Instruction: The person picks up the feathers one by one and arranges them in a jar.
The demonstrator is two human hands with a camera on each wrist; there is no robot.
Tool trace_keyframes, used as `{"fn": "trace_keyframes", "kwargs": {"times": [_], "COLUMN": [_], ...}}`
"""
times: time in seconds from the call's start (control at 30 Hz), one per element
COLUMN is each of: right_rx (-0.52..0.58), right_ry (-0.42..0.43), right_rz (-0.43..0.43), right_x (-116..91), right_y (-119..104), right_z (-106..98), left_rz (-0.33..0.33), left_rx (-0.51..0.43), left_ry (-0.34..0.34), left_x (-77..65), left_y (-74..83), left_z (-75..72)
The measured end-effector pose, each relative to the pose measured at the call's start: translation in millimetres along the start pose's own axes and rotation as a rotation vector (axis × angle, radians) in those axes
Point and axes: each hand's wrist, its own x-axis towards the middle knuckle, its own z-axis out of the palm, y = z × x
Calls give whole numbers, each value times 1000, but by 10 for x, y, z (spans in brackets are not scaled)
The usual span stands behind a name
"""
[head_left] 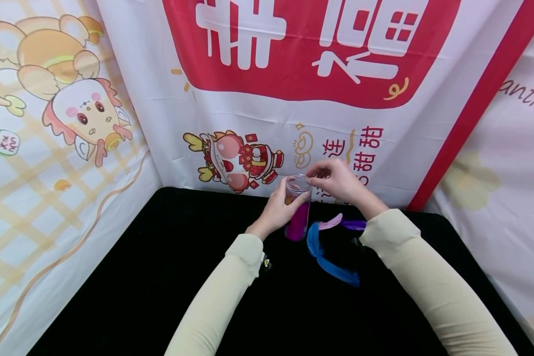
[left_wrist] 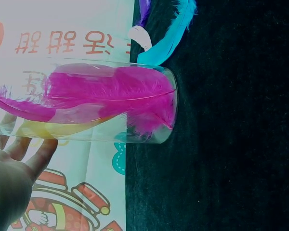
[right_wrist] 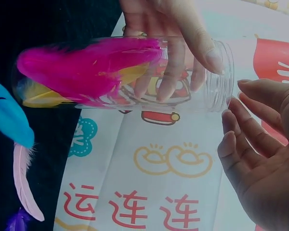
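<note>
A clear jar [head_left: 306,207], uncapped at the top, stands upright on the black table. Inside it are magenta feathers [left_wrist: 106,86] and a yellow feather [left_wrist: 62,129], gathered toward the bottom. My left hand [head_left: 276,207] grips the jar around its upper part, thumb on one side and fingers on the other. At the jar's mouth is my right hand [right_wrist: 260,139], its fingers loosely bent beside the rim with nothing visible between them. Whether the fingertips touch the rim, I cannot tell.
Right of the jar lie blue feathers [head_left: 338,272], a pale pink feather [head_left: 331,222] and a purple feather [head_left: 353,225], partly under the right forearm. Behind the black table [head_left: 160,277] hangs a printed cloth [head_left: 138,74], close to the jar.
</note>
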Motion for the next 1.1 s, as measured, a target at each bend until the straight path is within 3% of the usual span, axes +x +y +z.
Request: {"fn": "trace_keyframes", "kwargs": {"times": [0.57,1.1], "right_rx": [35,43], "right_ry": [21,63], "right_rz": [13,38], "right_x": [-103,-211], "right_y": [1,152], "right_z": [-119,-203], "left_rz": [6,-4], "left_rx": [9,37], "left_ry": [-2,8], "left_x": [12,7], "left_y": [-1,38], "left_z": [9,27]}}
